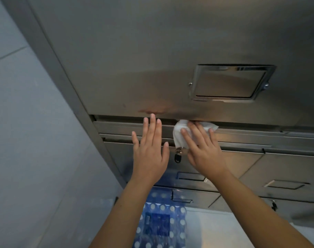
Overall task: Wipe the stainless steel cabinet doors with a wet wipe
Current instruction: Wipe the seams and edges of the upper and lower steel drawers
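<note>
A single wide-angle view sits at the person's head, close against the tall brushed stainless steel cabinet front [152, 51]. It looks steeply down along the cabinet toward the pale floor [215, 230], and the grey tiled wall [18, 122] fills the left side.

**Floor and its load**

Pale floor [215, 230], only a small patch showing at the bottom of the view. A steel cabinet [134, 51] stands on it, with doors in stacked rows and recessed handles. A blue wrapped bottle pack [159, 222], white caps up, sits on the floor at the cabinet's foot, near its left corner. Cannot tell whether the pack touches the cabinet.
</note>
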